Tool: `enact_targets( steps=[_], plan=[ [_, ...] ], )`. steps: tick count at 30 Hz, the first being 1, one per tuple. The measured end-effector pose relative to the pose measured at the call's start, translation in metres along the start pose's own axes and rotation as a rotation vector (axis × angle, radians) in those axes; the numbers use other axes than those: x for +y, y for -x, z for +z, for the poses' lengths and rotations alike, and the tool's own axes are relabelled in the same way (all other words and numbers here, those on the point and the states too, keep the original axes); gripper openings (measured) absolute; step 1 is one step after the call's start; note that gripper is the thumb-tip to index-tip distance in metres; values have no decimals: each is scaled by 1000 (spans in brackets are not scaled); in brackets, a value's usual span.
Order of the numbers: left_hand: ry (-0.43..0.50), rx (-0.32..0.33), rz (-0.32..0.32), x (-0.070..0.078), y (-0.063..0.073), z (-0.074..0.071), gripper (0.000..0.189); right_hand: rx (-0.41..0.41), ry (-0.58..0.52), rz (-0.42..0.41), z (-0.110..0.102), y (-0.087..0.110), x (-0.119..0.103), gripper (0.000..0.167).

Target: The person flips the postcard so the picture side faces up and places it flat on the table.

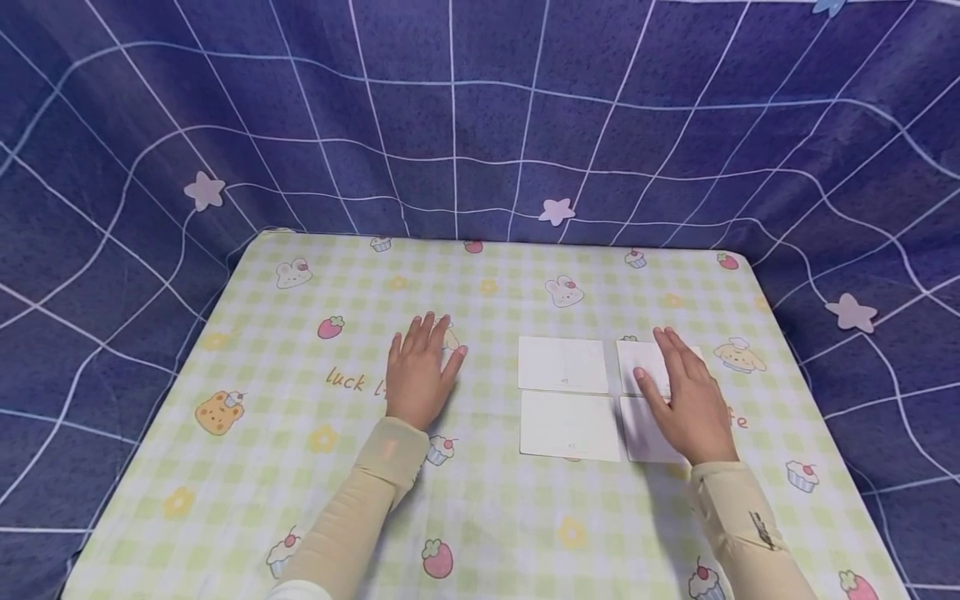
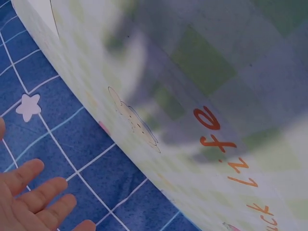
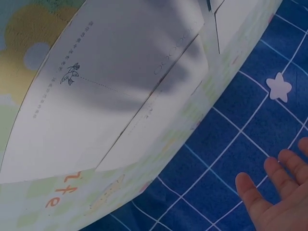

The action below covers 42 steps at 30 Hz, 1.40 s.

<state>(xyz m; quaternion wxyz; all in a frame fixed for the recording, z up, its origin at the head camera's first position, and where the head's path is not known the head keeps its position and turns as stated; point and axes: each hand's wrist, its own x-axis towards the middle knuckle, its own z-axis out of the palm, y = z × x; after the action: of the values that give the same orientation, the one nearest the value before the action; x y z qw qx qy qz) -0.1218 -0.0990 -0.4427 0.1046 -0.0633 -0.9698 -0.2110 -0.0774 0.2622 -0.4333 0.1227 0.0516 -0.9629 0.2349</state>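
Four white postcards (image 1: 568,427) are lying centre-right, seemingly gridded for visibility, right hand (image 1: 692,410) above, left hand (image 1: 420,375) centre-left, fingers straight, thumbs apart.

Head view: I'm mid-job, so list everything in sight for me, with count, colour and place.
checked tablecloth: one, green and white, over the table
cartoon prints: many, mixed colours, scattered over the checked tablecloth
white cards: four, white with faint print, two by two right of centre; the right pair partly hidden
grid-patterned backdrop: one, dark blue with pale lines, behind and beside the table
stars: three pale ones low on the backdrop, plus part of a blue one at the top edge
sleeves: two, beige, on the forearms
left hand: one, bare, left of the cards
right hand: one, bare, over the right pair
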Motion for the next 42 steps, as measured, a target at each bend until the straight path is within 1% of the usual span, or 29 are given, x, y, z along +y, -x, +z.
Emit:
enact_targets(
  steps=[3,8,16,23,29,34,38,42],
  plan=[
    [2,23,11,2,0,0,57,0,5,4,-1,1,-1,65],
    [4,58,25,3,0,0,56,25,-8,2,-1,2,-2,64],
    [19,64,33,5,2,0,58,66,-38,-8,-2,2,-5,61],
    [37,85,53,6,2,1,60,59,-49,6,-2,2,-7,59],
    [71,97,70,8,2,2,59,57,-57,14,-2,3,-7,57],
    [79,120,91,10,1,4,56,86,-74,23,-2,3,-7,53],
    [93,115,100,11,1,4,55,105,-85,28,-3,3,-8,50],
    [113,83,102,12,1,4,57,104,-85,36,-3,3,-9,48]
  ],
)
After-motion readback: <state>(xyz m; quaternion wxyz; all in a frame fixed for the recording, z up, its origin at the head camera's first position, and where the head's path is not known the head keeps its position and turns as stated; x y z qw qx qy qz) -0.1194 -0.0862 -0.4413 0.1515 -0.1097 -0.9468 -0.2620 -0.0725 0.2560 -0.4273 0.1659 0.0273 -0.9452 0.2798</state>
